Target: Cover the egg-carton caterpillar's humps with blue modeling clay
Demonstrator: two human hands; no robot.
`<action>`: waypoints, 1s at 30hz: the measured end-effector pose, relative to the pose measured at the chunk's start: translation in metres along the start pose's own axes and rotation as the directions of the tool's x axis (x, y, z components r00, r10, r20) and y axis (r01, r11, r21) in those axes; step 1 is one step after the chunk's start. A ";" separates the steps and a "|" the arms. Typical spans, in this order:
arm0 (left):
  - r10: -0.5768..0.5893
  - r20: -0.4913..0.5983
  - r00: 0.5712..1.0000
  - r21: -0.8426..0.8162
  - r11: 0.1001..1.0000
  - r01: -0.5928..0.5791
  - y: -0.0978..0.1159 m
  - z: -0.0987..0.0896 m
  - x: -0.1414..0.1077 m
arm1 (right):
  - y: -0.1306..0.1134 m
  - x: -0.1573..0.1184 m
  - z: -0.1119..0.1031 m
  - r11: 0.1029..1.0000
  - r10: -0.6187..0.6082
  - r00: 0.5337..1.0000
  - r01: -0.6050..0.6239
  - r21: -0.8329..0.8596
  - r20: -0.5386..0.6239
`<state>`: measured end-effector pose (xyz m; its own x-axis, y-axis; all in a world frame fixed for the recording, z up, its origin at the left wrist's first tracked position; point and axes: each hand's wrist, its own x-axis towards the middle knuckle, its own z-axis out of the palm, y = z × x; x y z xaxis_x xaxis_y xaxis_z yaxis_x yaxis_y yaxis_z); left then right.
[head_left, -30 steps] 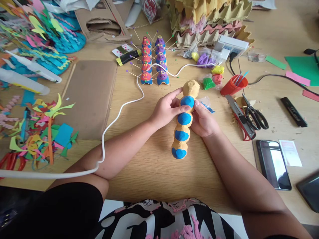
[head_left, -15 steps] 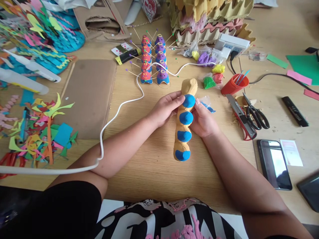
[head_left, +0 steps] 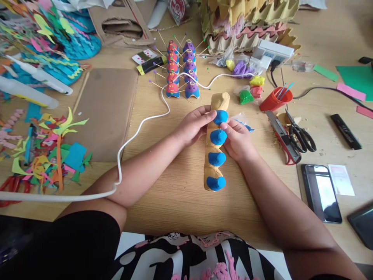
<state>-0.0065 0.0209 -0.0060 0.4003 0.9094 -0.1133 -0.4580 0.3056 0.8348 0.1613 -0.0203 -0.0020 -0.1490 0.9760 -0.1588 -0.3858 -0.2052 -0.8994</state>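
Observation:
Between my hands is a tan strip cut from an egg carton, held lengthwise above the table. Several of its bumps carry blue clay; the far end bump is bare. My left hand grips the strip from the left near its far end, thumb on the uppermost blue patch. On the right side, my right hand is closed on the strip, its thumb at the lower edge of that same patch. The fingers beneath are partly hidden. A small bag of blue clay lies just beyond my right hand.
Farther back stand red caterpillar figures and purple ones with pin-like feelers. A white cable crosses the table and my left forearm. Scissors, a box cutter, a red cup and a phone lie right. Paper scraps cover the left.
My right thumb has shifted down and left, from beside the uppermost blue patch to its lower edge. The strip's near end has swung slightly right. My left hand keeps its grip.

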 end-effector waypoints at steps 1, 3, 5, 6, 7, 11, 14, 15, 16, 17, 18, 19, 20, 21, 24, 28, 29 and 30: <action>0.000 0.002 1.000 0.004 1.000 0.000 0.000 0.000 0.000 | 0.000 0.000 -0.001 1.000 -0.011 1.000 0.011 -0.024 -0.010; -0.008 0.001 1.000 0.020 1.000 0.008 0.000 0.000 0.000 | -0.001 0.001 -0.005 0.991 -0.059 0.998 0.055 -0.123 -0.024; -0.018 -0.003 1.000 0.040 0.999 0.018 0.001 0.000 0.000 | -0.002 0.002 -0.007 0.959 -0.126 0.992 0.118 -0.259 -0.016; -0.020 -0.001 1.000 0.046 0.999 0.020 0.001 0.000 0.000 | -0.004 0.002 -0.008 0.939 -0.152 0.988 0.142 -0.312 -0.008; -0.019 0.004 1.000 0.048 0.999 0.019 0.001 0.000 0.000 | -0.005 0.002 -0.008 0.924 -0.170 0.985 0.159 -0.348 -0.002; -0.003 0.038 0.999 0.039 0.999 0.002 -0.001 0.000 0.000 | -0.008 0.001 -0.006 0.906 -0.207 0.978 0.189 -0.379 -0.006; 0.004 0.040 0.999 0.051 0.999 -0.006 -0.002 -0.001 0.001 | -0.006 0.001 -0.009 0.910 -0.209 0.978 0.196 -0.366 0.003; 0.002 0.035 0.999 0.057 0.998 -0.004 -0.002 -0.001 0.001 | -0.004 0.001 -0.011 0.912 -0.205 0.979 0.195 -0.360 0.012; 0.000 0.030 1.000 0.062 0.998 -0.001 -0.002 -0.001 0.001 | -0.003 0.002 -0.013 0.914 -0.200 0.980 0.194 -0.356 0.021; -0.002 0.025 1.000 0.065 0.998 0.001 -0.002 -0.001 0.000 | -0.002 0.003 -0.015 0.914 -0.195 0.980 0.192 -0.356 0.028; -0.003 0.022 1.000 0.064 0.998 0.002 -0.002 -0.001 0.000 | 0.000 0.003 -0.017 0.914 -0.191 0.981 0.189 -0.359 0.030; -0.002 0.023 1.000 0.062 0.998 0.001 -0.002 -0.001 0.000 | 0.001 0.004 -0.018 0.914 -0.186 0.982 0.183 -0.363 0.028; 0.000 0.025 1.000 0.060 0.998 -0.001 -0.003 0.000 0.000 | 0.001 0.005 -0.019 0.915 -0.184 0.983 0.179 -0.362 0.023; 0.001 0.027 1.000 0.059 0.998 -0.003 -0.003 0.000 -0.001 | 0.002 0.005 -0.019 0.918 -0.181 0.983 0.175 -0.355 0.017; 0.005 0.026 1.000 0.062 0.998 -0.007 -0.004 0.000 0.000 | 0.001 0.005 -0.019 0.933 -0.170 0.985 0.163 -0.322 0.008; 0.016 0.019 1.000 0.043 0.999 -0.016 -0.005 -0.001 0.001 | 0.001 0.005 -0.017 0.957 -0.165 0.986 0.166 -0.239 0.022; 0.020 0.024 1.000 0.034 0.999 -0.021 -0.004 -0.001 0.001 | 0.002 0.005 -0.016 0.964 -0.168 0.986 0.169 -0.207 0.024; 0.027 0.031 0.999 0.025 0.999 -0.028 -0.004 0.000 0.000 | 0.003 0.005 -0.016 0.969 -0.169 0.985 0.170 -0.180 0.021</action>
<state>-0.0049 0.0202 -0.0094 0.4120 0.9082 -0.0743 -0.4490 0.2733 0.8507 0.1740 -0.0153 -0.0114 -0.1002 0.9950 0.0041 -0.2357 -0.0197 -0.9716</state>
